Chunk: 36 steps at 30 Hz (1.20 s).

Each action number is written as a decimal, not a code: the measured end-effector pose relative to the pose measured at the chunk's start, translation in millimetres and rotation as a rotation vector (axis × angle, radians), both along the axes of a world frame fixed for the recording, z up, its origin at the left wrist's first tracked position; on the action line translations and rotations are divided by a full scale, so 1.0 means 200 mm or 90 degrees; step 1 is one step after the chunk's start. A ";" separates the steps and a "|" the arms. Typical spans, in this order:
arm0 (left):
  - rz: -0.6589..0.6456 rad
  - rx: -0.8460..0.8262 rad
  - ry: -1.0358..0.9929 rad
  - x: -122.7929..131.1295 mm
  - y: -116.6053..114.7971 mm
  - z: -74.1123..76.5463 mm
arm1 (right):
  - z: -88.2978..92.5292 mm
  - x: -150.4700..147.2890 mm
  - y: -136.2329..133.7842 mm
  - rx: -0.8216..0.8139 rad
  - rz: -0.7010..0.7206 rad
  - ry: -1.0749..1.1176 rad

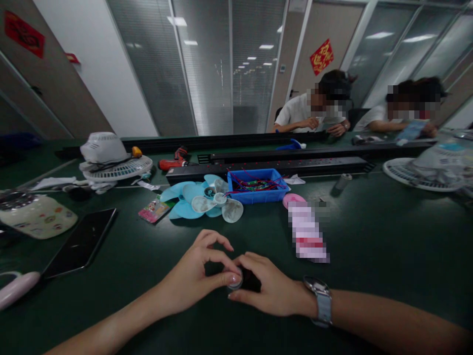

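Observation:
My left hand (195, 273) pinches a small round thing with a greyish rim (240, 283) between thumb and index finger, its other fingers raised and bent. My right hand (275, 286), with a watch (320, 301) on the wrist, curls around the same thing from the right, thumb below and fingers above. Fingers and dark shadow cover most of it, so its kind does not show. Both hands are low over the dark green tabletop (177, 330), close to my body.
Ahead lie blue fan blades (183, 209), a blue bin (258, 197) of wired circuit boards, a red drill (173, 161) and long black bars (306, 166). A phone-like black slab (83, 241) lies left; a pink-and-white item (308, 236) right. Two people (295, 116) sit across the table.

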<state>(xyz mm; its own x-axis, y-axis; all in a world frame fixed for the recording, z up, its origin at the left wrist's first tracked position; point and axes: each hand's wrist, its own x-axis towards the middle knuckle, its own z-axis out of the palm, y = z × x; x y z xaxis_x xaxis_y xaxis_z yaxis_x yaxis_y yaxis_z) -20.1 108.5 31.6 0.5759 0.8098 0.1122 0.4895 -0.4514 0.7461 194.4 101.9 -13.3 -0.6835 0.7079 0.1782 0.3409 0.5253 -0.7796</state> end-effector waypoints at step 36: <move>0.061 0.096 0.082 -0.37 0.24 -0.25 | 0.05 0.00 -0.02 -0.100 -0.003 -0.021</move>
